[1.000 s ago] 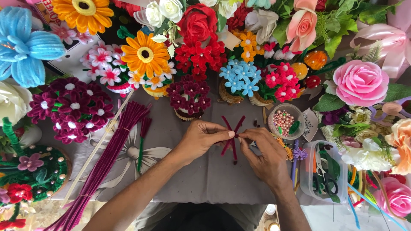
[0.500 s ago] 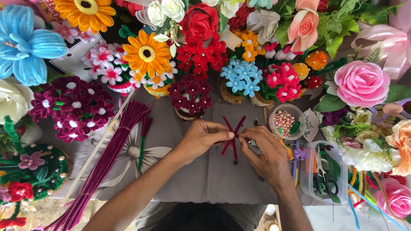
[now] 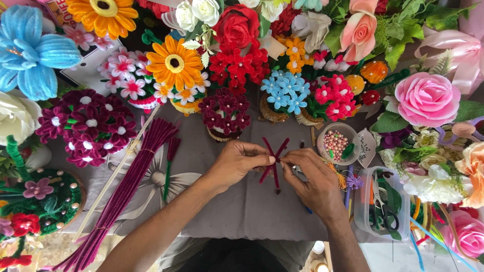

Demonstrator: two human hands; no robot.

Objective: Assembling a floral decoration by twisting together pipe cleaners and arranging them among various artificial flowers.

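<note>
My left hand (image 3: 237, 163) and my right hand (image 3: 312, 179) meet over the grey cloth (image 3: 252, 211), both pinching a small bundle of dark red pipe cleaners (image 3: 274, 163) that crosses in an X shape. My fingertips touch at the crossing point. A long bunch of the same dark red pipe cleaners (image 3: 128, 189) lies diagonally to the left of my left forearm.
Pipe-cleaner flowers ring the work area: a blue flower (image 3: 33, 55), orange daisies (image 3: 174, 63), a red rose (image 3: 237, 25), a pink rose (image 3: 427, 98), maroon blossoms (image 3: 88, 126). A bowl of pink beads (image 3: 337, 143) and a clear box with scissors (image 3: 383, 211) sit on the right.
Both hands stay at the crossed bundle with only small finger shifts. The view has moved slightly.
</note>
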